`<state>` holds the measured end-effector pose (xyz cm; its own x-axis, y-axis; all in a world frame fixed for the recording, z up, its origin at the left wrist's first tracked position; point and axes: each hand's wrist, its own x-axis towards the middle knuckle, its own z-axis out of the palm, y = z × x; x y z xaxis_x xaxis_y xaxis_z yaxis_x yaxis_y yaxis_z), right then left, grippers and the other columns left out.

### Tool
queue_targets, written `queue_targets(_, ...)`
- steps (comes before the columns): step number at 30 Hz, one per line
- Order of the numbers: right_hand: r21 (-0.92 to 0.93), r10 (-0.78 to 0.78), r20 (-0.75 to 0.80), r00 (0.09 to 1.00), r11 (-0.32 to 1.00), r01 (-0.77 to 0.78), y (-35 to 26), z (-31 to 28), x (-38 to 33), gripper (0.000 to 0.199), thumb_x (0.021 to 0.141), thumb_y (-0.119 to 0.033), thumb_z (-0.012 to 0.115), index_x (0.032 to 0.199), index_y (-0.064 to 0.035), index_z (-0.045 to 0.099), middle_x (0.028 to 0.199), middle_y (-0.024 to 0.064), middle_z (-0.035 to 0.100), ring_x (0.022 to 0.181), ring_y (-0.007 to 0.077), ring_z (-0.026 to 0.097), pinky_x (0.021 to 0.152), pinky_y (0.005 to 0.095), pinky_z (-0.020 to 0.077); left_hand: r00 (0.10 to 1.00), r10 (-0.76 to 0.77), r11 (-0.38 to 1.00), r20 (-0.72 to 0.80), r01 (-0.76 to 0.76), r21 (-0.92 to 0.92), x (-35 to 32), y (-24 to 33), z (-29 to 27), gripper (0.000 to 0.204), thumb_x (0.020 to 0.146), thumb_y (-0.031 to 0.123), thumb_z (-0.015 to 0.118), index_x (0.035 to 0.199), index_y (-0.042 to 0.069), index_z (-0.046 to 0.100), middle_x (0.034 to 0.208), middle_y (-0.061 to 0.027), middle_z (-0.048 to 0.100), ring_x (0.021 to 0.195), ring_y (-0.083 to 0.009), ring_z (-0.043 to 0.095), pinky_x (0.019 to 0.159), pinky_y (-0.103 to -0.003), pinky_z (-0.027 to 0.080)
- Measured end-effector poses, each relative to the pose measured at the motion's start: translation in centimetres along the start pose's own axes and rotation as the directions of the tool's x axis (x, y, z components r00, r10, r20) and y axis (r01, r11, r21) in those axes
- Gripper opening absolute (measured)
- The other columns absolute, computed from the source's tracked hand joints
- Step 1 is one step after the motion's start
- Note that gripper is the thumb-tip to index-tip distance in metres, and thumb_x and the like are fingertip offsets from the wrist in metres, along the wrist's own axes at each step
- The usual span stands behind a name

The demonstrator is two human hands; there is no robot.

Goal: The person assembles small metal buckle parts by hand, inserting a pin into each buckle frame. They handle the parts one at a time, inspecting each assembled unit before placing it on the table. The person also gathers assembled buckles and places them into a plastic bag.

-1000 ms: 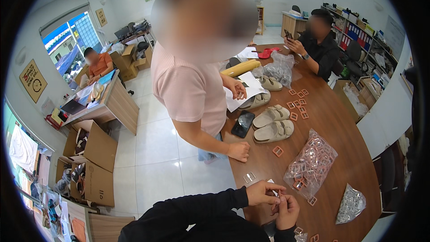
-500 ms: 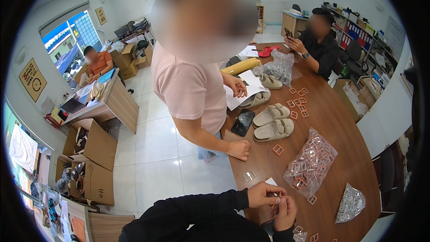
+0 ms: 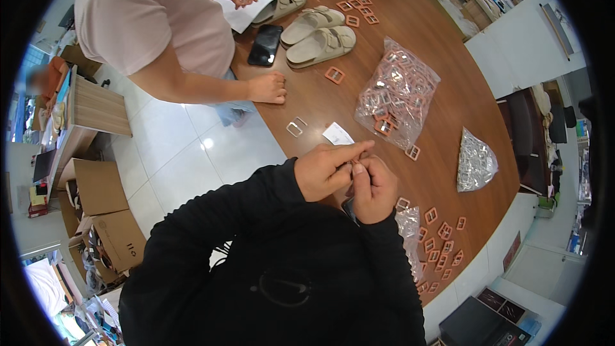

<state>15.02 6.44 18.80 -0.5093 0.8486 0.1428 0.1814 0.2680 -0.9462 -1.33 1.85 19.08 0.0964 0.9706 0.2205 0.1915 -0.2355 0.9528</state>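
Observation:
My left hand point(image 3: 325, 170) and my right hand point(image 3: 375, 191) meet over the near edge of the brown table, fingertips pinched together. Whatever small thing they hold is hidden by the fingers. Just beyond them lies a white paper slip point(image 3: 337, 134), with a silver metal buckle point(image 3: 295, 129) to its left. Ahead to the right is a clear bag of orange and silver buckles point(image 3: 398, 95); a loose orange buckle point(image 3: 413, 152) rests by its lower corner. Beside my right wrist are another clear bag point(image 3: 408, 225) and several scattered orange buckles point(image 3: 443, 243).
A person in a pink shirt point(image 3: 147, 25) stands at the left, one fist point(image 3: 268, 88) on the table. Near it lie a black phone point(image 3: 265, 45) and beige sandals point(image 3: 321, 47). A bag of silver buckles point(image 3: 475, 161) sits at the right; cardboard boxes point(image 3: 96, 187) stand on the floor.
My view has tilted down and swung right, so the table and both hands appear higher in it. My hands stay pinched together. More scattered orange buckles have come into view.

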Motion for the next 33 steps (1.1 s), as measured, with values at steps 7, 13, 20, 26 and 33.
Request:
queue_targets(7,0.372,0.166,-0.179,0.97,0.924,-0.089,-1.0,-0.4,0.1,0.017,0.097,-0.016,0.05,0.087,-0.0023,0.055,0.068,0.0077,0.054,0.056,0.0167,0.054,0.05,0.0294,0.0452,0.998,-0.026,0.999,-0.048,0.024,-0.03,0.0,-0.5,-0.1,0.058,0.084,-0.007,0.037,0.141,-0.001,0.038,0.126,-0.0218,0.059,0.109,-0.0297,0.064,0.093,-0.033,0.051)
queue_targets(13,0.519,0.193,-0.138,0.971,0.85,-0.095,-2.3,-4.4,1.4,0.028,0.1,-0.023,0.041,0.083,-0.0015,0.047,0.072,0.0056,0.048,0.051,0.0128,0.048,0.043,0.0286,0.0449,0.942,-0.322,0.815,0.096,0.327,-0.478,-1.0,-1.1,-0.9,0.055,0.091,-0.003,0.025,0.145,0.006,0.032,0.129,-0.0189,0.058,0.107,-0.0276,0.065,0.09,-0.034,0.053)
queue_targets(20,0.787,0.373,-0.097,0.923,0.596,-0.158,0.4,-3.0,1.6,0.027,0.099,-0.026,0.042,0.09,-0.0027,0.052,0.089,0.0116,0.058,0.069,0.0226,0.06,0.054,0.0337,0.0507,0.914,-0.407,0.625,0.007,0.283,-0.727,0.2,-2.8,-1.4,0.043,0.099,0.011,0.033,0.142,0.005,0.037,0.131,-0.0192,0.056,0.105,-0.0312,0.066,0.085,-0.038,0.055)
queue_targets(26,0.865,0.382,0.098,0.919,0.424,-0.269,3.8,-1.8,1.4,0.03,0.102,-0.03,0.04,0.095,-0.0035,0.054,0.101,0.0135,0.062,0.084,0.0263,0.065,0.065,0.0376,0.0578,0.922,-0.382,0.516,-0.056,0.163,-0.841,-0.1,-4.2,-1.8,0.041,0.098,0.008,0.037,0.139,0.004,0.041,0.131,-0.0205,0.055,0.109,-0.034,0.064,0.085,-0.04,0.056)
queue_targets(33,0.868,0.396,0.168,0.903,0.375,-0.326,4.8,-0.9,1.6,0.032,0.103,-0.03,0.039,0.098,-0.0035,0.055,0.097,0.0157,0.065,0.082,0.0306,0.068,0.066,0.0398,0.059,0.913,-0.394,0.481,-0.107,0.106,-0.87,-0.1,-4.8,-2.1,0.041,0.098,0.007,0.041,0.139,0.005,0.041,0.131,-0.0211,0.055,0.111,-0.0339,0.062,0.087,-0.04,0.056)
